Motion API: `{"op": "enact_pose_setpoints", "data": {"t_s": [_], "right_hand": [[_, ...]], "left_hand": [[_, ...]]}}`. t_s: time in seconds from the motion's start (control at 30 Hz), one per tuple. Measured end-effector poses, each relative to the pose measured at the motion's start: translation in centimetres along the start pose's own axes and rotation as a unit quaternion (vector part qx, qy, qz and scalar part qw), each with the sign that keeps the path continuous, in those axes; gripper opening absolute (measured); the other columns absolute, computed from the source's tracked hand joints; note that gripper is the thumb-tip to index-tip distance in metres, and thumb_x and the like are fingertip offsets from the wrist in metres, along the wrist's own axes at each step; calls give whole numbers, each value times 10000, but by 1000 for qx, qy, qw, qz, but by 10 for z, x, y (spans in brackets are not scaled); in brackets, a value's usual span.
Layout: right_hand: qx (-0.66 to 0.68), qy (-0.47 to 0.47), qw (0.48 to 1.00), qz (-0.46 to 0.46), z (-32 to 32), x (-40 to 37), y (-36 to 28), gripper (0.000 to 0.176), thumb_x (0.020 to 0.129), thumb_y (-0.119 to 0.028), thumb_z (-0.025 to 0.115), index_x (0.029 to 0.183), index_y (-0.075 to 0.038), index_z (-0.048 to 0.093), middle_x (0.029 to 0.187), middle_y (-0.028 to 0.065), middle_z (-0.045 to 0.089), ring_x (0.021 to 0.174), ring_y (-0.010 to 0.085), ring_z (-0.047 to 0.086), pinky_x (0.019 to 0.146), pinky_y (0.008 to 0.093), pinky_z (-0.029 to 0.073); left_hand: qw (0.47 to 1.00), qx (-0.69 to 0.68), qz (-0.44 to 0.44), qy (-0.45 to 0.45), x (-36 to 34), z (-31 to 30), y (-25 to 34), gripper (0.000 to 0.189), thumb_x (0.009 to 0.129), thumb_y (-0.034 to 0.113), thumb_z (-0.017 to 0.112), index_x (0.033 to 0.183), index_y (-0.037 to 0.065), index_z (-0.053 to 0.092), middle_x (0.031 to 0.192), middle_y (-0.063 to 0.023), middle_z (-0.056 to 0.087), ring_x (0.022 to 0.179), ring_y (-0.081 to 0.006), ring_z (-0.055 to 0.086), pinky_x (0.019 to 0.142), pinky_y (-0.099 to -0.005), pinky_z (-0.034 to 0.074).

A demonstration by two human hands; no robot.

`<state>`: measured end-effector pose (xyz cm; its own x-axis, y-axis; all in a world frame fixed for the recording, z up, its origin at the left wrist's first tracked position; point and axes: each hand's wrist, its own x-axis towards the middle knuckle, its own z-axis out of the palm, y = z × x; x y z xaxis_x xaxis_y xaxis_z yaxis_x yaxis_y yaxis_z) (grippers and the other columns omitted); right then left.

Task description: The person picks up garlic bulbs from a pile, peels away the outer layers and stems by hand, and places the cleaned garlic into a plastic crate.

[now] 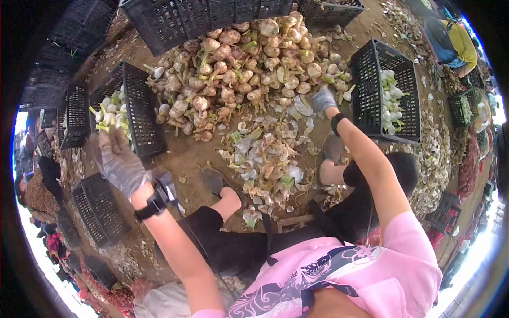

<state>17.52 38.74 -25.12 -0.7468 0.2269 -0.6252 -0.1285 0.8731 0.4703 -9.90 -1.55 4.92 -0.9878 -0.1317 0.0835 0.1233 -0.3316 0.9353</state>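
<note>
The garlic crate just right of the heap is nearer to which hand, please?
Right: the right hand is just left of the crate; the left hand is farther away, by another crate.

Bare ground (183, 159) between left crate (146, 114) and peelings (268, 159): low lane for left hand (119, 164). Left crate's wall bars straight sideways path from heap; room above rim. Garlic heap (238, 74) blocks forward travel at ground level, big black crate (207, 21) standing behind it. Right hand (324, 99) at heap's right edge; narrow gap to right crate (366, 90), whose side wall needs clearing from above. Left shoe (213, 183) and right shoe (333, 147) flank peelings, narrowing low crossing.
</note>
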Motion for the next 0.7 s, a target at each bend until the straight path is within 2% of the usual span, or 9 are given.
{"op": "enact_pose_setpoints", "data": {"t_s": [0.07,0.13,0.2,0.27,0.33,0.4,0.5,0.6,0.7], "right_hand": [[21,-8,997,76,41,42,22,170,826,-153,524,798,-70,670,835,83,657,784,258,606,652,391,443],[508,15,757,411,-7,39,52,273,926,-265,431,839,-35,548,703,87,563,577,156,510,549,299,436],[518,66,754,399,6,54,64,325,889,-298,451,945,3,560,843,155,607,757,264,591,667,413,472],[405,238,790,394,173,190,52,374,850,-289,480,1045,22,551,927,166,600,854,308,570,739,454,452],[534,84,727,423,46,88,64,449,819,-313,495,1121,18,529,1024,178,575,912,313,548,796,470,424],[316,73,921,214,31,67,58,384,818,-275,501,1084,-2,548,1027,173,575,906,313,549,779,446,431],[562,38,772,294,-71,2,16,266,853,-197,456,1024,-27,569,980,136,597,914,266,556,745,391,437],[634,478,608,-20,-26,7,-44,307,792,-220,591,1013,-15,537,870,123,605,864,236,555,733,379,435],[734,271,622,30,-187,-117,-54,478,700,-208,709,1087,-22,498,919,138,586,877,261,543,766,348,433]], "left_hand": [[992,27,-80,-89,-32,19,2,353,834,191,597,1134,22,517,1107,-87,549,1028,-196,516,891,-337,447],[969,73,-148,-183,-58,29,-11,333,848,208,581,1132,42,531,1094,-69,563,993,-172,535,879,-352,447],[931,64,-264,-245,-81,29,-36,337,802,225,638,1089,66,562,1074,-57,571,943,-167,544,846,-364,439],[910,146,-295,-252,-117,37,-46,364,776,204,652,1098,64,559,1087,-58,568,939,-166,543,847,-340,432],[882,96,-391,-244,-143,37,-53,455,817,188,616,1223,41,470,1177,-65,515,1039,-152,498,877,-282,415],[863,73,-420,-270,-152,43,-53,540,819,164,619,1294,59,384,1233,-91,465,1071,-180,487,898,-291,408],[858,89,-431,-264,-164,30,-89,601,808,158,636,1324,75,338,1253,-111,442,1061,-192,492,873,-295,428],[842,101,-465,-253,-173,34,-104,573,793,183,654,1286,83,380,1183,-99,489,999,-174,521,801,-294,460],[812,21,-511,-279,-182,41,-103,479,782,205,665,1199,77,467,1039,-69,567,908,-149,561,728,-280,482]]}}
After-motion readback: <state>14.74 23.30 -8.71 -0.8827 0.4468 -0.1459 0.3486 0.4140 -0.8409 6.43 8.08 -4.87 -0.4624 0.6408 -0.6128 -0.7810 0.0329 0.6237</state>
